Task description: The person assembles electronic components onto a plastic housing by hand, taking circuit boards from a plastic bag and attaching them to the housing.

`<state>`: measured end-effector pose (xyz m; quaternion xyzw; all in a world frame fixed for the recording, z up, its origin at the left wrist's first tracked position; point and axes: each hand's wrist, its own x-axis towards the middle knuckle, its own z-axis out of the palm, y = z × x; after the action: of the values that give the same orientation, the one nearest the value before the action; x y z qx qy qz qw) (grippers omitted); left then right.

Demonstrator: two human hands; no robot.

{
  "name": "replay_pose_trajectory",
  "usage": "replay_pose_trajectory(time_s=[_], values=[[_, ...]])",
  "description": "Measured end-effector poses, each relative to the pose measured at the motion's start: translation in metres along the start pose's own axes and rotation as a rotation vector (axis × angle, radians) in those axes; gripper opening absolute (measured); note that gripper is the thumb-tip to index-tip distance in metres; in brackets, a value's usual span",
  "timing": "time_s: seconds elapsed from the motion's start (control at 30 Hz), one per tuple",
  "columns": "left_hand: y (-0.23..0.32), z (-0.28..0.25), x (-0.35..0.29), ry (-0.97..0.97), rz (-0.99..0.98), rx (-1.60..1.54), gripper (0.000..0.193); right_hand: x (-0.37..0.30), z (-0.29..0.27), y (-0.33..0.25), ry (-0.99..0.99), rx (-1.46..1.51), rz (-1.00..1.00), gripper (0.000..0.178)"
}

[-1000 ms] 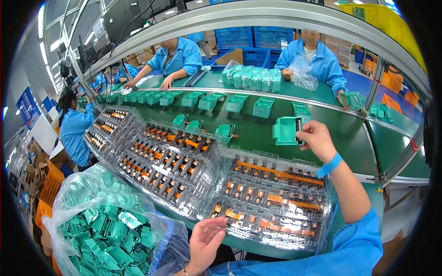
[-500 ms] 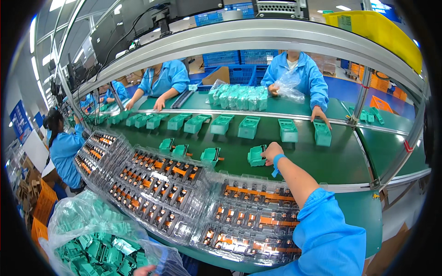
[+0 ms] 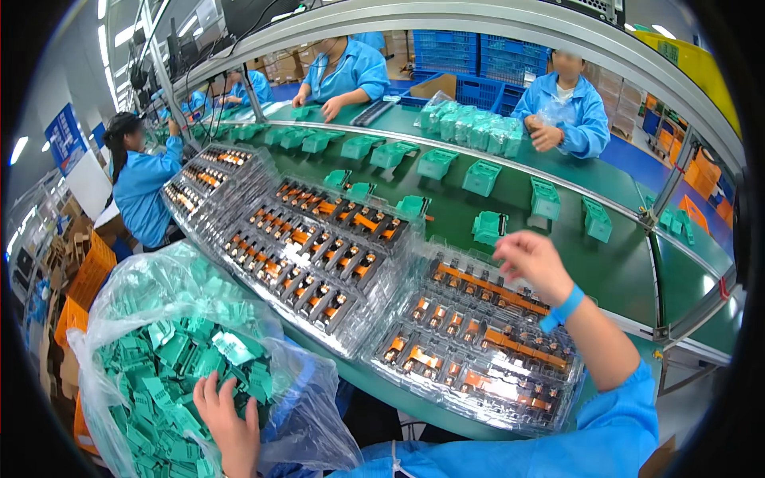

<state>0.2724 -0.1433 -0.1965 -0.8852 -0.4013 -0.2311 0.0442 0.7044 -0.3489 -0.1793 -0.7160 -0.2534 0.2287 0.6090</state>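
My left hand point(image 3: 227, 422) is spread over the loose green plastic parts point(image 3: 171, 374) in a large clear plastic bag point(image 3: 307, 390), its fingertips at the top of the heap. I see nothing gripped in it. My right hand point(image 3: 532, 261), with a blue wrist strap, hovers above the far edge of the right clear blister tray point(image 3: 478, 350), fingers loosely bent, apart and holding nothing visible. Rows of black parts with copper pieces and orange strips fill that tray. Just beyond the hand, a green housing point(image 3: 488, 228) with a black part along its side sits on the green belt point(image 3: 526, 239).
More trays point(image 3: 311, 263) are stacked to the left. Several green housings point(image 3: 437, 163) line the belt's far side. Co-workers in blue, one person point(image 3: 562, 111) opposite, stand beyond a metal rail point(image 3: 590, 193). A metal frame beam point(image 3: 510, 24) crosses overhead.
My right hand has left the green housing and drawn back over the tray. My left hand has come up over the bag's parts. The view has shifted; the person opposite has withdrawn a hand from a housing.
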Motion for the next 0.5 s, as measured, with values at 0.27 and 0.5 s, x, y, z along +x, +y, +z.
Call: replay_pose_trajectory(time_s=[0.27, 0.5], values=[[-0.015, -0.005, -0.003, 0.066, -0.012, -0.048, 0.055, -0.082, 0.109, -0.011, -0.751, -0.587, -0.197, 0.039], [-0.019, -0.005, -0.007, 0.217, -0.121, -0.243, 0.06, -0.073, 0.135, 0.008, -0.615, -0.808, -0.244, 0.035]])
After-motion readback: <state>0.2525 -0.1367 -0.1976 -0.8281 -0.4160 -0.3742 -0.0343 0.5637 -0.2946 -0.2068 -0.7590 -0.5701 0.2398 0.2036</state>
